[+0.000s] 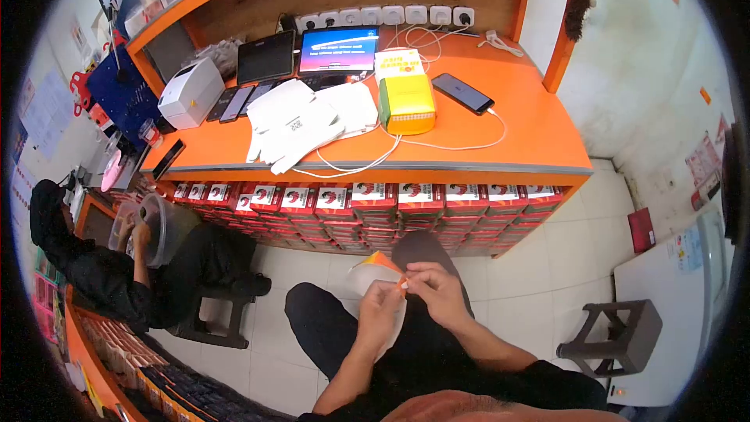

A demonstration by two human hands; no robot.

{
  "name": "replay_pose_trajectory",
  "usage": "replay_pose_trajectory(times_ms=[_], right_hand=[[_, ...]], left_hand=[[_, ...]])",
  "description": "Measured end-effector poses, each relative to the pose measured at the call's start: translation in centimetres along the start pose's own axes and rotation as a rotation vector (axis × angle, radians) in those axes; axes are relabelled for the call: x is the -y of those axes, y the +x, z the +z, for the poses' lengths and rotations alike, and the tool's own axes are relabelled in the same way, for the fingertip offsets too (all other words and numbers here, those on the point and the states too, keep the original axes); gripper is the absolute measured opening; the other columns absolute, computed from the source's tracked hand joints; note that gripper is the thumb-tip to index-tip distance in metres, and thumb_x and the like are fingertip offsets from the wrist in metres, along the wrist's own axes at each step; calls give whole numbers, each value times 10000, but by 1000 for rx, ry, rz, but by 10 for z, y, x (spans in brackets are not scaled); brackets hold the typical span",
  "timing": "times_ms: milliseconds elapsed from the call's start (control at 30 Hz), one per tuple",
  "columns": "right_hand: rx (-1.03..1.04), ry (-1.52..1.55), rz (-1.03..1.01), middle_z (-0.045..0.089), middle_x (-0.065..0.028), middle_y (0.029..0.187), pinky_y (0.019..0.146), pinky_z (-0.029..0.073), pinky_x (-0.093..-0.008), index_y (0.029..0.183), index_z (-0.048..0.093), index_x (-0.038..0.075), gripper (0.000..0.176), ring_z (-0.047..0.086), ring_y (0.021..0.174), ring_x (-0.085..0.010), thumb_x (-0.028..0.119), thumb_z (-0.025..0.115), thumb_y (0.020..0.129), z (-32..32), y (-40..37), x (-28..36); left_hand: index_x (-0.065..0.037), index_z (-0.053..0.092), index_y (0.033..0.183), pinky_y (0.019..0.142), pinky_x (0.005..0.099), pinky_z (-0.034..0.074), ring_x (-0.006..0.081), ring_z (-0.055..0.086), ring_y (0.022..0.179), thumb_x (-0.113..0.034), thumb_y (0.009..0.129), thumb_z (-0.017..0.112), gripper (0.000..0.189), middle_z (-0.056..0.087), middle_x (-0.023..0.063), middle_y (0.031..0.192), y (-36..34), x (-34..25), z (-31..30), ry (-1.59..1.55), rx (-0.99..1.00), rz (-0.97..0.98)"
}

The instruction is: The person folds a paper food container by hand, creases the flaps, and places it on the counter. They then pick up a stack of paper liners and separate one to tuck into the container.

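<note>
Over my lap, both hands pinch a thin orange-and-white paper piece [380, 260], whose exact kind I cannot make out. My left hand [379, 314] is closed on its edge, with the white part hanging beside and below the fingers. On the other side, my right hand [434, 295] grips an orange corner between thumb and fingertips. The two hands almost touch where a small white bit shows between them. Part of the paper is hidden behind my left hand.
Ahead stands an orange desk [500, 133] with white papers [297, 121], a yellow-green pack [408, 105], a phone [462, 94], a printer [191, 94] and cables. Red boxes [351, 199] fill its underside. A person [117, 273] sits left with a plastic tub [164, 227]; a stool [613, 336] stands right.
</note>
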State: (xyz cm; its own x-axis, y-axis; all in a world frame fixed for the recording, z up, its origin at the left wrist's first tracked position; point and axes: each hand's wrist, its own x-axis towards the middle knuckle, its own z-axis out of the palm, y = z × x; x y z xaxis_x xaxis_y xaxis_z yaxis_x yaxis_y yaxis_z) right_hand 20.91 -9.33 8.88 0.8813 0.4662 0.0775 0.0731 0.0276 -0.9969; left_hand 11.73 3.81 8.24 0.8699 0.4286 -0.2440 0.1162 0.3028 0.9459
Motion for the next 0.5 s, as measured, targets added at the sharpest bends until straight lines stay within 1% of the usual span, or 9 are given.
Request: replay_pose_trajectory(times_ms=[33, 133, 233, 367, 467, 500], right_hand=[[-16, -46, -48, 667, -167, 1245, 956, 528, -354, 988, 751, -3, 137, 669, 1108, -232, 122, 743, 932, 2, 1, 6], [-19, -1, -40, 662, -164, 1242, 921, 550, -338, 984, 739, -15, 128, 678, 1074, -204, 104, 736, 937, 12, 3, 9], [67, -5, -7, 653, -160, 1254, 911, 558, -323, 972, 735, -27, 132, 679, 1060, -186, 101, 734, 938, 20, 3, 25], [172, 30, 11, 635, -159, 1275, 933, 559, -335, 960, 727, -40, 138, 675, 1075, -200, 97, 731, 942, 31, 8, 24], [258, 59, 9, 633, -153, 1279, 946, 546, -333, 966, 731, -40, 144, 666, 1094, -203, 103, 731, 942, 44, 9, 21], [290, 75, 8, 642, -148, 1270, 948, 535, -328, 969, 737, -37, 146, 656, 1104, -197, 107, 731, 940, 49, 8, 19]], left_hand=[[-22, 615, 1077, 858, 273, 498, 100, 615, 908, -86, 1030, 616, 79, 667, 33, 976, -1, -4, -4, 7, 2, 3], [-6, 627, 1073, 837, 265, 496, 93, 614, 898, -108, 1028, 621, 111, 671, 35, 966, -4, -9, -8, 3, -5, 69], [0, 628, 1071, 825, 257, 496, 92, 613, 891, -107, 1020, 639, 120, 673, 35, 955, -9, -9, -18, -22, -17, 116], [-5, 606, 1098, 832, 253, 510, 101, 623, 889, -61, 1001, 665, 126, 669, 42, 986, -9, -1, -33, -118, -28, 155], [-22, 584, 1133, 864, 274, 543, 123, 648, 918, -14, 988, 661, 164, 659, 53, 1035, -15, -12, -32, -345, -143, 107], [-26, 581, 1141, 881, 284, 550, 131, 654, 934, -1, 985, 657, 175, 657, 57, 1048, -14, -7, -36, -433, -144, 102]])
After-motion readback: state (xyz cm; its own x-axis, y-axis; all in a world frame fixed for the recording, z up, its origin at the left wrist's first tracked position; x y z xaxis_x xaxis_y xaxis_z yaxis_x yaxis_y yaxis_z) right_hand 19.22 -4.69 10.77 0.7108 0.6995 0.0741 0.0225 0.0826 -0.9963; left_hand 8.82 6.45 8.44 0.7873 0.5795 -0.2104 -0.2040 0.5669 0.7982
